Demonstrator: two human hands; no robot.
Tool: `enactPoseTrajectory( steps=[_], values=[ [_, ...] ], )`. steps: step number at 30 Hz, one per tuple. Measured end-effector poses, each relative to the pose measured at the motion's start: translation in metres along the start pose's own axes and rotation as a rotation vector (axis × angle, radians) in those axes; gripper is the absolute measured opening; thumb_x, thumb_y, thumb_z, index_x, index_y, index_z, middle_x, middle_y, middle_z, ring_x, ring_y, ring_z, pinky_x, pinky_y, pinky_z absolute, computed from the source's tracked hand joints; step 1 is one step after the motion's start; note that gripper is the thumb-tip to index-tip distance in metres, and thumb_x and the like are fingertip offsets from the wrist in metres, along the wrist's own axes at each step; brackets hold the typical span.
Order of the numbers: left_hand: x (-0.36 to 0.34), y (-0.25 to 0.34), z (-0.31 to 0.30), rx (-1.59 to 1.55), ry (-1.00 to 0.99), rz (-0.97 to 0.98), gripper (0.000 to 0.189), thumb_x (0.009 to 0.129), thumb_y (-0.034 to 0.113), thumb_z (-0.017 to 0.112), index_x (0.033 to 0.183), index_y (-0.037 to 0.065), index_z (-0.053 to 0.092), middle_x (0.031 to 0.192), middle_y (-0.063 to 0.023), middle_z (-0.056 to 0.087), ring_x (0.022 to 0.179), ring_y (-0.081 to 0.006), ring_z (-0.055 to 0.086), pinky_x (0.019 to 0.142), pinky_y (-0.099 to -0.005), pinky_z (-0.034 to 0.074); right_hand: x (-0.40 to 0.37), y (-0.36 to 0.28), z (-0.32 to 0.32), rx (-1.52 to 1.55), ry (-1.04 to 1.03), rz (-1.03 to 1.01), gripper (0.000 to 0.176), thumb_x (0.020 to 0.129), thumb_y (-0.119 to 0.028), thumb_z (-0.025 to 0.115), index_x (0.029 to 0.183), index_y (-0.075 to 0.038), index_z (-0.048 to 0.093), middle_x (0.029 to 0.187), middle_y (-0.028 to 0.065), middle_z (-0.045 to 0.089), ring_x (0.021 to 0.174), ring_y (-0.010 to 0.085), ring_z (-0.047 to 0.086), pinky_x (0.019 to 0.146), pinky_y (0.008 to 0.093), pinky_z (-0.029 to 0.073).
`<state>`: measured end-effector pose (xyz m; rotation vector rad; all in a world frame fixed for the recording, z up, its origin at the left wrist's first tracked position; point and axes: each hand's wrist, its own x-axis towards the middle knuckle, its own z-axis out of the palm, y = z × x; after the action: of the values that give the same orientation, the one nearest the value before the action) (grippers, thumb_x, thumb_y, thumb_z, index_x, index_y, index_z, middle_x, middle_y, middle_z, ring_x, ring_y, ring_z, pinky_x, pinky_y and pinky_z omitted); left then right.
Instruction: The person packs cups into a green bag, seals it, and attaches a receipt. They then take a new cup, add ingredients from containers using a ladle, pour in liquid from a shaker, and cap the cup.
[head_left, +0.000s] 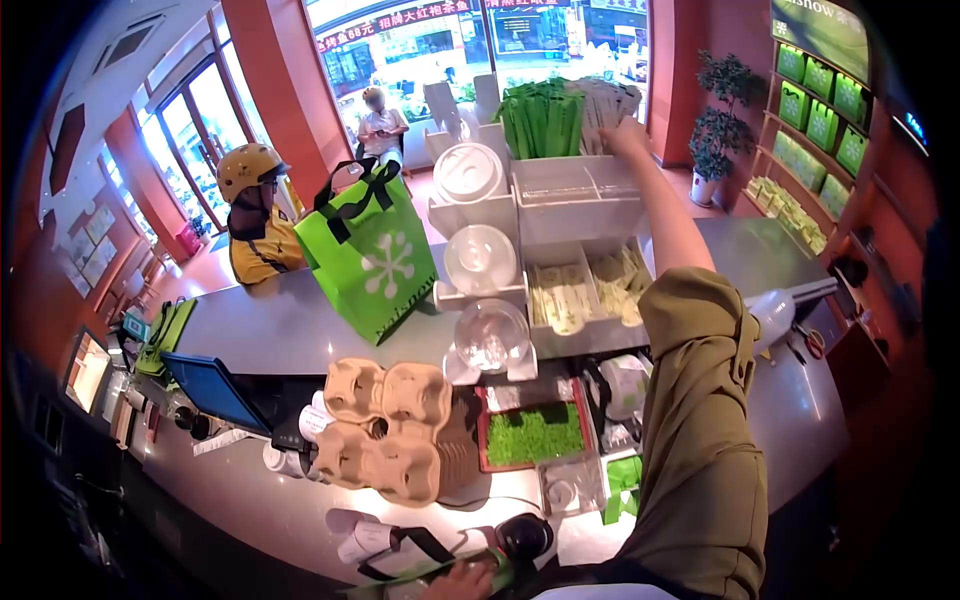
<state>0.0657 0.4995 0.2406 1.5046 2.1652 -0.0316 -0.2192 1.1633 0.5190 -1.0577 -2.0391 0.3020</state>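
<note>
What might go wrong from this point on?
The right hand is at tightly packed white straws; pulling one may drag out others. The rolled sleeve overlaps the packets in view and might brush them, though its height is hard to judge. The left hand, low in view, could bump the dark round object nearby.

Daylight fills a wide window (pixel 430 62) between reddish pillars (pixel 292 85), beside a potted plant (pixel 727 100) and stocked shelves (pixel 810 150).

R hand (pixel 626 138) at wht straws (pixel 608 103) — L hand (pixel 465 580) nr blk strap (pixel 426 546) — grn bag (pixel 372 262) on cntr (pixel 250 325).
</note>
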Motion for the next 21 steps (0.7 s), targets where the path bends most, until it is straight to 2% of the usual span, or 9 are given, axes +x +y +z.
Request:
enactPoseTrajectory(
  steps=[1, 4, 7, 8, 11, 16, 19, 20, 21],
  values=[
    [0.001, -0.004, 0.027, 0.206, 0.282, 0.076, 0.040, 0.086, 0.019, 0.038, 0.124, 0.010, 0.045, 0.125, -0.0166, 0.044, 0.111, -0.0351, 0.044, 0.087, -0.0483, 0.042, -0.012, -0.010, -0.007, -0.057, -0.035, 0.066, 0.042, 0.073, -0.033, 0.062, 0.105, -0.006, 0.061, 0.102, 0.0152, 0.064, 0.096, 0.0350, 0.059, 0.079, 0.0381, 0.048],
    [-0.008, 0.005, -0.029, 0.263, 0.221, 0.148, 0.038, 0.084, 0.016, 0.040, 0.120, 0.008, 0.049, 0.122, -0.0163, 0.047, 0.106, -0.0323, 0.047, 0.082, -0.0439, 0.045, 0.007, 0.003, 0.009, 0.021, -0.013, -0.067, 0.035, 0.072, -0.033, 0.065, 0.095, -0.006, 0.065, 0.093, 0.0136, 0.066, 0.090, 0.0313, 0.062, 0.076, 0.0351, 0.048],
    [-0.004, -0.004, 0.024, 0.368, 0.380, 0.063, 0.042, 0.083, 0.015, 0.041, 0.124, 0.008, 0.044, 0.125, -0.0155, 0.045, 0.108, -0.0311, 0.047, 0.085, -0.0415, 0.045, 0.014, 0.021, 0.005, 0.151, -0.077, -0.215, 0.031, 0.073, -0.031, 0.065, 0.088, -0.005, 0.066, 0.085, 0.0127, 0.066, 0.083, 0.0268, 0.063, 0.074, 0.0343, 0.048],
    [-0.007, 0.003, 0.030, 0.334, 0.073, -0.001, 0.054, 0.083, 0.017, 0.041, 0.135, 0.009, 0.028, 0.132, -0.0150, 0.037, 0.115, -0.0349, 0.043, 0.094, -0.0428, 0.042, 0.013, 0.025, -0.001, 0.196, -0.089, -0.262, 0.029, 0.073, -0.030, 0.065, 0.086, -0.004, 0.067, 0.083, 0.0123, 0.067, 0.081, 0.0253, 0.063, 0.073, 0.0343, 0.048],
    [-0.006, -0.003, -0.042, 0.375, 0.355, 0.145, 0.029, 0.070, 0.020, 0.053, 0.098, 0.016, 0.055, 0.100, 0.0008, 0.048, 0.074, -0.0189, 0.056, 0.045, -0.0235, 0.050, 0.009, 0.028, -0.010, 0.336, -0.097, -0.204, 0.027, 0.074, -0.028, 0.065, 0.087, -0.004, 0.067, 0.081, 0.0103, 0.066, 0.075, 0.0216, 0.063, 0.070, 0.0332, 0.048],
    [-0.008, 0.003, -0.050, 0.375, 0.319, 0.097, 0.029, 0.073, 0.022, 0.054, 0.101, 0.019, 0.053, 0.096, 0.0006, 0.047, 0.069, -0.0172, 0.056, 0.047, -0.0265, 0.051, 0.013, 0.025, -0.032, 0.516, -0.167, -0.180, 0.040, 0.070, -0.031, 0.069, 0.097, -0.003, 0.066, 0.087, 0.0106, 0.067, 0.079, 0.0189, 0.063, 0.071, 0.0317, 0.049],
    [-0.005, 0.000, -0.042, 0.156, 0.284, 0.100, 0.030, 0.074, 0.025, 0.055, 0.104, 0.019, 0.053, 0.100, 0.0010, 0.049, 0.071, -0.0178, 0.057, 0.048, -0.0285, 0.050, 0.064, 0.055, 0.003, 0.412, 0.053, -0.300, 0.028, 0.076, -0.024, 0.066, 0.093, -0.002, 0.066, 0.085, 0.0073, 0.066, 0.075, 0.0138, 0.060, 0.069, 0.0271, 0.047],
    [-0.007, -0.002, -0.025, 0.271, 0.397, 0.156, 0.041, 0.083, 0.018, 0.044, 0.123, 0.009, 0.046, 0.111, -0.0133, 0.051, 0.076, -0.0279, 0.059, 0.060, -0.0314, 0.053, 0.048, 0.043, -0.021, 0.436, 0.107, -0.348, 0.025, 0.078, -0.023, 0.064, 0.093, -0.004, 0.067, 0.082, 0.0092, 0.065, 0.075, 0.0162, 0.060, 0.068, 0.0296, 0.047],
    [-0.010, -0.001, -0.039, 0.008, 0.259, 0.150, 0.045, 0.085, 0.017, 0.041, 0.130, 0.011, 0.037, 0.114, -0.0147, 0.047, 0.079, -0.0283, 0.058, 0.063, -0.0341, 0.052, 0.093, 0.052, -0.018, 0.218, 0.071, -0.639, 0.028, 0.080, -0.024, 0.060, 0.100, -0.006, 0.065, 0.082, 0.0118, 0.063, 0.074, 0.0208, 0.059, 0.068, 0.0336, 0.047]
  ],
)
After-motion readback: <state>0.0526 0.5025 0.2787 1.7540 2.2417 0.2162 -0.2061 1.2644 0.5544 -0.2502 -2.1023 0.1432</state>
